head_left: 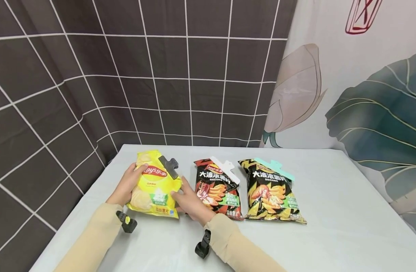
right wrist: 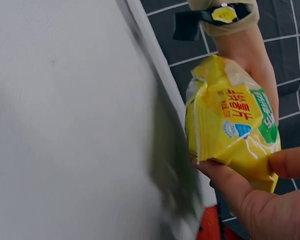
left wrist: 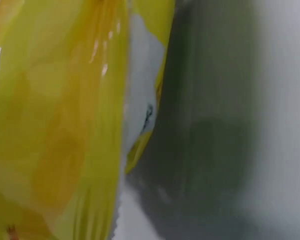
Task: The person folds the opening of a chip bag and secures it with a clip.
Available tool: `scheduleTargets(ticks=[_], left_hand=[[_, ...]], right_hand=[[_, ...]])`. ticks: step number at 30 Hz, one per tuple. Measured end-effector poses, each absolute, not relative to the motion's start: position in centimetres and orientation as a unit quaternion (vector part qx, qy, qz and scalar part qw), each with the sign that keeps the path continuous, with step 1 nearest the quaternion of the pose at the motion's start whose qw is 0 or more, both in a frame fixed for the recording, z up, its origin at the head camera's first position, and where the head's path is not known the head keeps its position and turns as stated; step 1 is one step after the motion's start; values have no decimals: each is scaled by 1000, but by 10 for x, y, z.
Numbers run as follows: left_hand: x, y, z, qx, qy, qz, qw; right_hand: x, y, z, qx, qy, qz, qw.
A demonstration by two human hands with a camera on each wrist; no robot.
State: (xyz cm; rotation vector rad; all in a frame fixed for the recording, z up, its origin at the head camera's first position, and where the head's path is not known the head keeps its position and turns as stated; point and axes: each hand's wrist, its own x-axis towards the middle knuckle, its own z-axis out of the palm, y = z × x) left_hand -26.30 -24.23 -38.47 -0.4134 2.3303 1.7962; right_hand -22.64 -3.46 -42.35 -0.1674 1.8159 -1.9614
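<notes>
A yellow bag of potato chips is held between both hands over the left part of the table, its printed front facing up. A black clip grips its upper right corner. The left hand grips the bag's left side, thumb on the front and fingers mostly hidden behind. At the lower right side, the right hand pinches the bag between thumb and fingers. The right wrist view shows the bag's bottom seam with those fingers at its corner. Up close in the left wrist view, the yellow wrapper casts a shadow on the table.
Right of the hands lies a red-and-black chip bag with a white clip. Beside it is a yellow-and-black chip bag with a mint-green clip. The white table meets a dark gridded curtain behind.
</notes>
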Motion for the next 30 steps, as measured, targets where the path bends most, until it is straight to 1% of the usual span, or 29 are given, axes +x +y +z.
scheduleTargets(ticks=[5, 11, 19, 26, 30], left_hand=[[-268, -244, -394, -159, 806, 565, 78], [-271, -247, -403, -168, 811, 554, 81], [-275, -253, -413, -175, 808, 556, 87], [-278, -253, -420, -164, 817, 546, 88], [-279, -251, -424, -174, 815, 545, 92]], right_hand=[[-224, -49, -432, -36, 698, -688, 197], [-222, -59, -438, -43, 718, -676, 158], [-222, -63, -437, -40, 726, -669, 154], [-224, -63, -437, -22, 730, -661, 173], [-226, -62, -436, -19, 727, -662, 184]])
